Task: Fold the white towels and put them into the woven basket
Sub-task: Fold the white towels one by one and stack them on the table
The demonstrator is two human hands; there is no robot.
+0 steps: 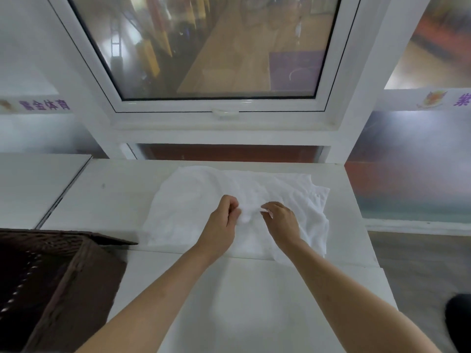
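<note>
L hand [224, 217]: pinches towel mid-cloth
R hand [281, 220]: pinches same towel
Towel [193, 200]: crumpled, spread on worktop [109, 194]
Basket [63, 271]: woven, dark; at L

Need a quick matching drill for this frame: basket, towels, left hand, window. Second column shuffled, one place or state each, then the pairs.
Things:
1. woven basket
2. white towels
3. left hand
4. window

Places or states:
A. pinching towel fabric
B. above and behind the table
C. spread rumpled on the white table
D. dark brown, at the table's left front

Pairs: 1-D, 2-C, 3-A, 4-B
</note>
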